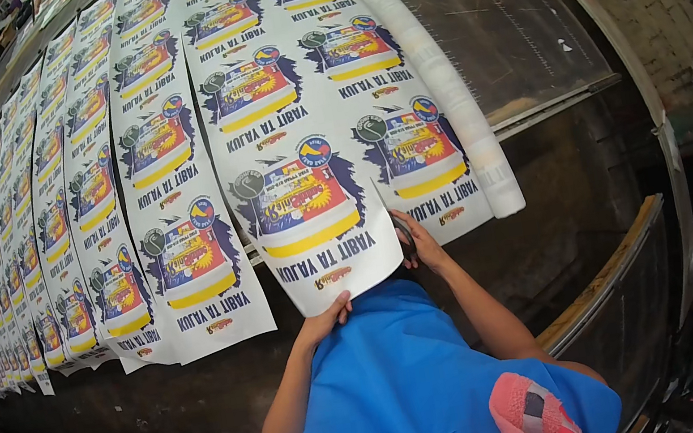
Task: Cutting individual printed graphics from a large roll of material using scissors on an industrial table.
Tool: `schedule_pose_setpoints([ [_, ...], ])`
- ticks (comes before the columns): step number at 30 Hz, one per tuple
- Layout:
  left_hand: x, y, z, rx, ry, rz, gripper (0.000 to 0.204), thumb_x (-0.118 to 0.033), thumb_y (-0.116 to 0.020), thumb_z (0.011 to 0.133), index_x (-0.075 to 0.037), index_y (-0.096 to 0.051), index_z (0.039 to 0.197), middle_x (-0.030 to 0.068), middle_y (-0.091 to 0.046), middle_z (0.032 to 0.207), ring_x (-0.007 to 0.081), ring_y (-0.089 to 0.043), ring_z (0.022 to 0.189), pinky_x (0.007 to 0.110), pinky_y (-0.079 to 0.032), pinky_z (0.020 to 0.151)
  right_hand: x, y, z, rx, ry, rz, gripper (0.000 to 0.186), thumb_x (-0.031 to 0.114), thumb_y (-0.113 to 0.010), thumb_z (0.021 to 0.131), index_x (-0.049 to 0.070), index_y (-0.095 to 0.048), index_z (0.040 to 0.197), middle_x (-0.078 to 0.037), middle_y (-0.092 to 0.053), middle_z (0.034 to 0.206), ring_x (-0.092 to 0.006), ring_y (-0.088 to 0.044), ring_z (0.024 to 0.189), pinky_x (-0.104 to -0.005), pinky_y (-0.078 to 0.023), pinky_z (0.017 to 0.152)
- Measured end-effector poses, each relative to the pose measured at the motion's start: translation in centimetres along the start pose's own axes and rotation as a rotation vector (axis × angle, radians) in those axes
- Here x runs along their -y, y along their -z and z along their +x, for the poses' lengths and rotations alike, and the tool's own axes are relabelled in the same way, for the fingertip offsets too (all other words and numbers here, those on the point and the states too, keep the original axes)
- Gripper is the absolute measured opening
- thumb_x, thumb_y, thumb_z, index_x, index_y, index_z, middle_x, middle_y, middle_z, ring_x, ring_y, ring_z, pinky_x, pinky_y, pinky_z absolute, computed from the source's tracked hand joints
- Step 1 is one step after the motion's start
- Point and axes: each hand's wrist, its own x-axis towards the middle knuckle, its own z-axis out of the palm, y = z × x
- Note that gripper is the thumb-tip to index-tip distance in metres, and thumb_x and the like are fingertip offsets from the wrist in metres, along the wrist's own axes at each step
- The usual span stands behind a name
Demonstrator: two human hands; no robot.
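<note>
A long white printed sheet [312,285], with repeated blue, yellow and red designs, hangs over the table's near edge. My left hand [327,319] grips its lower edge, thumb on top and fingers partly hidden beneath. My right hand [424,245] is closed around the dark handles of what look like scissors [405,239], beside that sheet's right edge. The blades are hidden by the sheet. A slit opens upward from there, between this sheet and the printed strip [463,207] on its right. Higher up, these two strips are still joined.
Several separated printed strips [228,326] lie side by side to the left, their ends overhanging. A rolled white edge [500,183] runs along the right side. Beyond it is a dark, scratched tabletop [500,38]. A wooden-edged table [608,266] stands at the lower right.
</note>
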Motion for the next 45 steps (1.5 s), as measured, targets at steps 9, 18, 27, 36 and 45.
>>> schedule_pose_setpoints([
  [9, -6.7, 1.8, -1.0, 0.049, 0.229, -0.03, 0.027, -0.024, -0.066, 0.098, -0.004, -0.063, 0.08, -0.0001, -0.055, 0.062, 0.0076, -0.045, 0.051, 0.022, -0.036, 0.049, 6.1, 0.9, 13.9, 0.043, 0.077, 0.043, 0.062, 0.034, -0.058, 0.102, 0.019, -0.03, 0.154, -0.001, -0.054, 0.06, -0.0109, -0.049, 0.039, -0.0237, -0.033, 0.035],
  [18, -5.7, 3.2, -3.3, -0.039, 0.329, -0.296, 0.019, -0.02, -0.067, 0.097, -0.004, -0.061, 0.104, 0.0023, -0.06, 0.074, 0.0088, -0.048, 0.057, 0.024, -0.039, 0.051, 13.3, 0.7, 29.4, 0.066, 0.102, 0.124, 0.06, 0.035, -0.06, 0.1, 0.022, -0.034, 0.153, -0.001, -0.055, 0.064, -0.0117, -0.05, 0.04, -0.0241, -0.032, 0.034],
  [27, -0.1, 4.8, -5.9, -0.291, 0.444, -0.223, 0.043, -0.021, -0.064, 0.097, -0.004, -0.058, 0.136, 0.0068, -0.066, 0.122, 0.0162, -0.063, 0.105, 0.031, -0.053, 0.083, 18.9, 1.1, 44.9, 0.012, 0.17, 0.083, 0.059, 0.039, -0.064, 0.097, 0.024, -0.04, 0.15, 0.001, -0.057, 0.064, -0.0123, -0.053, 0.04, -0.0247, -0.03, 0.033],
  [36, -1.9, 2.0, -4.9, -0.508, 0.494, -0.307, 0.048, -0.022, -0.066, 0.096, 0.002, -0.055, 0.136, 0.0063, -0.068, 0.115, 0.0152, -0.065, 0.096, 0.029, -0.053, 0.08, 27.9, 1.0, 62.8, 0.05, 0.28, 0.054, 0.061, 0.036, -0.065, 0.096, 0.02, -0.041, 0.15, 0.001, -0.057, 0.064, -0.0113, -0.052, 0.04, -0.0244, -0.029, 0.031],
  [45, 0.3, -0.3, -3.8, -0.63, 0.248, -0.136, 0.045, -0.022, -0.066, 0.096, 0.003, -0.058, 0.133, 0.0064, -0.07, 0.11, 0.0149, -0.065, 0.091, 0.029, -0.053, 0.078, 37.3, 3.1, 77.6, -0.05, 0.351, -0.094, 0.046, 0.027, -0.06, 0.098, 0.021, -0.054, 0.143, 0.0, -0.06, 0.062, -0.0108, -0.053, 0.041, -0.0259, -0.031, 0.034],
])
